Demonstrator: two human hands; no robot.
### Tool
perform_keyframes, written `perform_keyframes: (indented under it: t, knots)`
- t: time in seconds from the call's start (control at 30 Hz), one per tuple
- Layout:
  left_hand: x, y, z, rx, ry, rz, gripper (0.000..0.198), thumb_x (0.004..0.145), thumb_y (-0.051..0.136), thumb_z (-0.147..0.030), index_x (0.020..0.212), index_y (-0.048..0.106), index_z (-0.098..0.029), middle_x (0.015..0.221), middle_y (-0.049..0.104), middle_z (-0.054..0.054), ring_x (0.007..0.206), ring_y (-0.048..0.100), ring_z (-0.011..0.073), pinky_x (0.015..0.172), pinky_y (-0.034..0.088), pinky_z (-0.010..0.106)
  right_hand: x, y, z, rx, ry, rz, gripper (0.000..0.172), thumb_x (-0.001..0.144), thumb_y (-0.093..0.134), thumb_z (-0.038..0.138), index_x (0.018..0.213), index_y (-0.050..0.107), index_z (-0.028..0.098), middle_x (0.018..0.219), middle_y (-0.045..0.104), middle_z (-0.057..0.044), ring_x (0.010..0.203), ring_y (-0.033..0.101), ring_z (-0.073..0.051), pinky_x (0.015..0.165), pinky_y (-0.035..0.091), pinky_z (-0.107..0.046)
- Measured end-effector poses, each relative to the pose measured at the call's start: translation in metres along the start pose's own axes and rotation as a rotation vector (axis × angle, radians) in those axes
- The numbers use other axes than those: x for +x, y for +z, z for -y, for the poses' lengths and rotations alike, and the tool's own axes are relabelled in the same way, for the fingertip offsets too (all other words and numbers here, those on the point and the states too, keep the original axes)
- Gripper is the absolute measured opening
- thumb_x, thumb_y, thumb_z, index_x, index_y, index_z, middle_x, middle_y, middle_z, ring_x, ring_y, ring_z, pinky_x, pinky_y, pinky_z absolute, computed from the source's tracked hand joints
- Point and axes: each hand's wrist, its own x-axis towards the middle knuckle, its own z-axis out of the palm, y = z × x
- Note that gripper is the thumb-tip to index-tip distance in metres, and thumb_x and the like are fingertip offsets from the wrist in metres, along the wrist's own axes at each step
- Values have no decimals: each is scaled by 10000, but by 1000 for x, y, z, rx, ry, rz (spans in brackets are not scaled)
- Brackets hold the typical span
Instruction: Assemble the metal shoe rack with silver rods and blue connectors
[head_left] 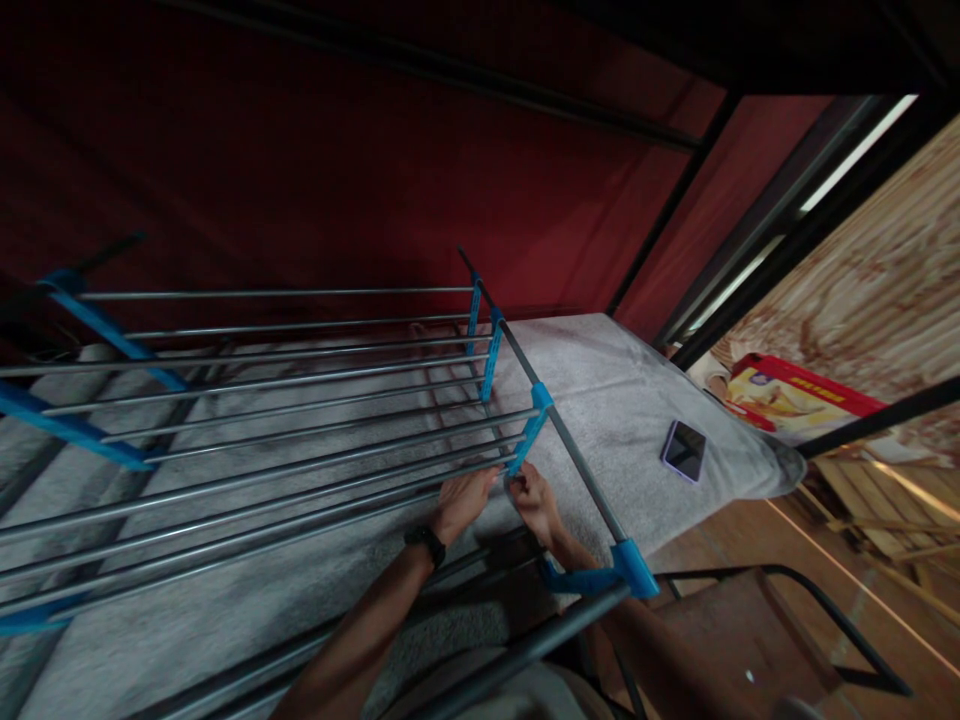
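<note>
A rack of grey metal tubes (300,465) joined by blue plastic brackets (531,430) lies across a grey blanket. My left hand (466,498), with a dark band at its wrist, is at the lower end of one blue bracket, fingers closed around the end of a tube. Just to its right, my right hand (534,500) has its fingers curled near the bottom of the same bracket. What its fingertips hold, if anything, is too small to make out. A blue corner joint (636,568) sits on the side tube above my right forearm.
A phone (683,451) lies on the blanket (622,390) at the right. Beyond are a red and yellow box (806,395) and a black metal frame (675,210). A chair (750,640) stands at the lower right, and a red wall (337,180) rises behind the rack.
</note>
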Motion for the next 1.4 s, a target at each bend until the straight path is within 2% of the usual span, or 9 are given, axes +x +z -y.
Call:
perform_keyframes:
  t: [0.13, 0.3, 0.63, 0.9, 1.1, 1.4]
  knots:
    - [-3, -3, -4, 45, 2, 19, 421, 1075, 398, -275, 1441, 606, -298, 1366, 701, 69, 1249, 664, 284, 1063, 490, 407, 0, -1, 3, 10, -3, 1, 368, 814, 442, 227, 1100, 668, 177, 886, 667, -38, 778, 608, -191, 755, 483, -313]
    - [-4, 0, -4, 54, 96, -37, 438, 1072, 378, -234, 1449, 593, -298, 1398, 681, 52, 1284, 638, 257, 1084, 464, 374, 0, -3, 6, 34, 2, 6, 401, 810, 445, 220, 1144, 664, 180, 958, 685, -48, 817, 607, -185, 776, 475, -298]
    - [-1, -1, -2, 52, 6, 21, 433, 1080, 373, -293, 1450, 595, -323, 1363, 700, 76, 1239, 665, 274, 1052, 482, 391, 0, -2, -1, 34, -7, 25, 398, 825, 440, 186, 1160, 655, 199, 981, 696, -35, 823, 606, -176, 785, 462, -291]
    - [2, 1, 0, 31, 8, 17, 424, 1074, 390, -287, 1437, 607, -313, 1364, 702, 71, 1260, 657, 279, 1063, 479, 401, -1, -1, -2, 14, -4, 30, 409, 824, 437, 188, 1172, 652, 192, 986, 684, -27, 828, 605, -171, 776, 456, -287]
    - [1, 0, 1, 18, 19, 13, 430, 1062, 418, -261, 1450, 600, -300, 1414, 670, 70, 1305, 627, 272, 1118, 450, 400, 2, -1, -2, -12, 2, 26, 438, 795, 451, 177, 1181, 659, 155, 979, 696, -63, 800, 602, -193, 749, 463, -312]
    - [3, -2, 2, 20, 41, 8, 421, 1053, 427, -258, 1423, 625, -290, 1420, 667, 65, 1311, 617, 259, 1134, 437, 379, -1, -3, 6, -26, -20, 22, 395, 817, 435, 166, 1151, 642, 206, 941, 692, -28, 778, 586, -168, 735, 442, -274]
